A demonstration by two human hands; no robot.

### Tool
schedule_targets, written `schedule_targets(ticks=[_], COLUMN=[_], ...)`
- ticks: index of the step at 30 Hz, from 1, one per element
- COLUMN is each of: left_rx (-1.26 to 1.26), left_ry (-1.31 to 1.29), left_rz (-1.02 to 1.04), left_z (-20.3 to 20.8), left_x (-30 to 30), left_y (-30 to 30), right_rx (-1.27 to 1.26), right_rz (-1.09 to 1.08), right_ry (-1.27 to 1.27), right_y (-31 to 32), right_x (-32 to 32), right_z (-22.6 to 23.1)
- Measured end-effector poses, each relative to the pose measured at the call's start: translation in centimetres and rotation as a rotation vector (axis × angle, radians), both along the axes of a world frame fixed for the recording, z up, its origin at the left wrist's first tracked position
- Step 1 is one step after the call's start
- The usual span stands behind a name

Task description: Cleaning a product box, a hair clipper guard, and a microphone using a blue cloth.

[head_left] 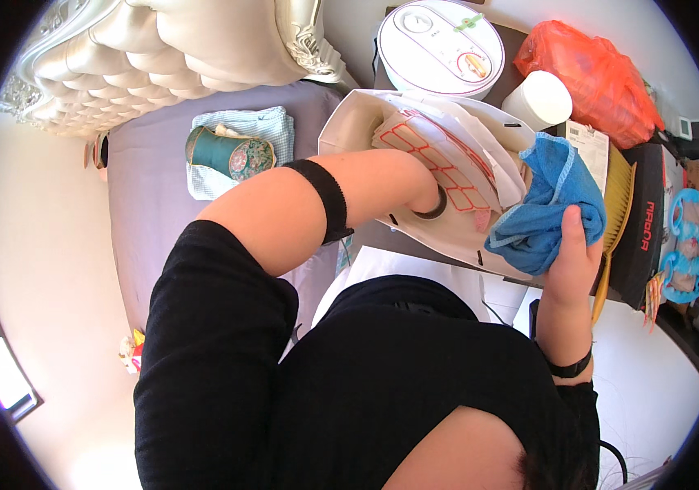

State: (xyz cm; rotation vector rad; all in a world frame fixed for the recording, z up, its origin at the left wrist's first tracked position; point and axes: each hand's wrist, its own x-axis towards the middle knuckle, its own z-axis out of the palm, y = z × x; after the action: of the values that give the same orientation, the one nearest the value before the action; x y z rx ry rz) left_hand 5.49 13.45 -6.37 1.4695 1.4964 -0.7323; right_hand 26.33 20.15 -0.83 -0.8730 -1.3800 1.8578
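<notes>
In my right hand (pixel 574 253) is a bunched blue cloth (pixel 552 204), gripped with the thumb lying over it. The cloth hangs at the right side of an open white bin-like container (pixel 349 122). My left forearm (pixel 382 180) bends down into this container. Its wrist, with a dark band (pixel 433 206) around it, shows at the inside, but the left fingers are hidden. Papers and flat packets with a red-lined grid pattern (pixel 435 159) stand inside the container beside that wrist.
A round white lidded appliance (pixel 439 49), a white cylinder (pixel 539 100) and a red plastic bag (pixel 586 77) stand behind. To the right lie a yellow-bristled brush (pixel 620 196) and a black box (pixel 647 220). A bed (pixel 153 237) with a folded checked cloth (pixel 272 131) is at left.
</notes>
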Motion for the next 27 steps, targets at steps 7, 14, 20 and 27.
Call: schedule_targets(ticks=[7,14,20,27], left_rx=[0.024,0.349,0.925,0.904], left_ry=[0.1,-0.065,-0.254,-0.536], left_rz=[0.032,0.256,0.444,0.282], left_z=[2.1,10.8,16.6,16.0], left_x=[-0.1,-2.0,0.0,7.9], left_y=[0.6,-0.4,-3.9,-5.0], right_rx=[-0.014,0.027,0.037,0.045], right_rz=[-0.063,-0.365,-0.49,-0.371], right_ry=[0.099,0.145,0.212,0.073], right_y=[-1.2,0.4,2.0,2.8], right_x=[1.5,5.0,8.7,12.6], right_z=[-0.8,0.9,1.0,-0.2])
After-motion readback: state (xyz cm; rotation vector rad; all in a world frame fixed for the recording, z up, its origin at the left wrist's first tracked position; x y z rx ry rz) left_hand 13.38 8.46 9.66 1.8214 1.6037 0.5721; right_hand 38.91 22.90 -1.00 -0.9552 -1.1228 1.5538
